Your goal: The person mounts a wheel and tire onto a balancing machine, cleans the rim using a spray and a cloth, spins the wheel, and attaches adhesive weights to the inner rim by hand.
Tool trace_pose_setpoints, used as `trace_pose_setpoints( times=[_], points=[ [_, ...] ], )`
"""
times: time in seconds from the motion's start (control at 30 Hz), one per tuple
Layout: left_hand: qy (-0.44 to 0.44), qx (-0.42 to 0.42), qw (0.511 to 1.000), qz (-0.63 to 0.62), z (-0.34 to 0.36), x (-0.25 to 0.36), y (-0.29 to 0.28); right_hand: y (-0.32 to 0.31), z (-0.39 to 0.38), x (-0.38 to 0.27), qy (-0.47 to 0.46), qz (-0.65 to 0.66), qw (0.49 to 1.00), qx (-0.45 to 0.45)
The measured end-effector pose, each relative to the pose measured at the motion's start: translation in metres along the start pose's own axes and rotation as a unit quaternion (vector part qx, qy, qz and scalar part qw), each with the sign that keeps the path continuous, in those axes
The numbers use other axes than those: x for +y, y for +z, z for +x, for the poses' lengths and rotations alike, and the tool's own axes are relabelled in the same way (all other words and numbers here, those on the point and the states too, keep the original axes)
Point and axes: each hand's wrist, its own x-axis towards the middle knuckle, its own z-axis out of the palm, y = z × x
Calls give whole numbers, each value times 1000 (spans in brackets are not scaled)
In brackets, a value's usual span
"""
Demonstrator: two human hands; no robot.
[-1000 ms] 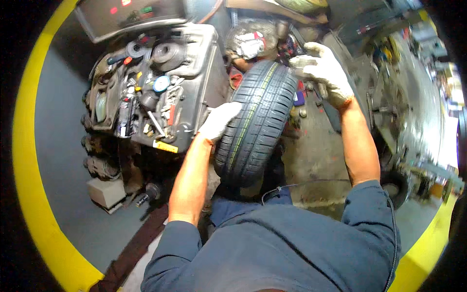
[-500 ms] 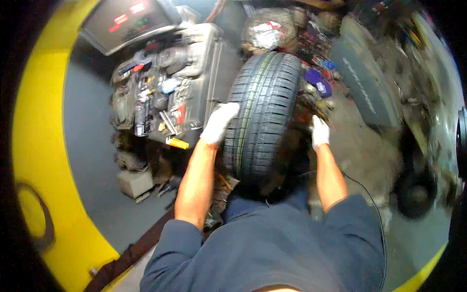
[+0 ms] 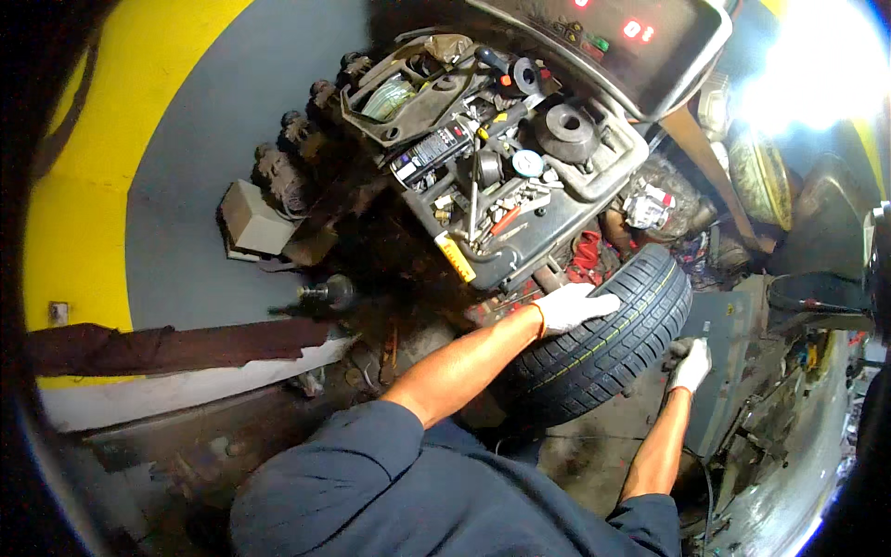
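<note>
Resting on the left edge of a black tyre [image 3: 613, 339], the gloved left hand [image 3: 571, 309] is lying across the tread with its fingers close together; whether they are gripping is not showing clearly. The gloved right hand [image 3: 691, 362] is curling its fingers narrowly just beside the tyre's right side, and one cannot tell whether they are holding anything. The tyre is turning its tread toward the camera, sitting between the hands and near a cluttered tool tray [image 3: 617, 153]. Since its support is hiding underneath, a light left-hand contact could be leaving it free to roll or tip rightward, perhaps pinching the right fingers. Counting up, one tyre, two gloved hands, one tray, one display panel [image 3: 640, 56], one dark cone [image 3: 566, 135], one round blue-and-white dial [image 3: 528, 163] and one black can [image 3: 432, 153] are showing; small metal pieces [image 3: 529, 202] are overlapping beyond counting.
</note>
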Motion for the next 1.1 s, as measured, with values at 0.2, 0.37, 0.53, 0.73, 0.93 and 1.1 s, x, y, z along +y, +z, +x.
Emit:
trace_pose_setpoints(
  times=[0.2, 0.37, 0.53, 0.73, 0.93, 1.1],
  points=[
    [-28, 169, 971, 164, 22, -24, 8, 204, 25, -369, -181, 193, 964, -22],
    [120, -316, 906, -254, 4, -8, -9, 491, 51, -399, 222, 328, 859, -324],
    [64, -233, 884, -401, 56, -97, 23, 572, 56, -428, 335, 220, 884, -240],
    [84, -188, 940, -272, 27, -86, 2, 594, 99, -377, 204, 18, 978, -50],
    [148, -87, 985, 7, 46, -102, 9, 599, 142, -344, -63, -253, 953, -153],
    [229, -17, 946, 229, 52, -96, 34, 572, 150, -336, -55, -228, 958, -166]
  ],
)
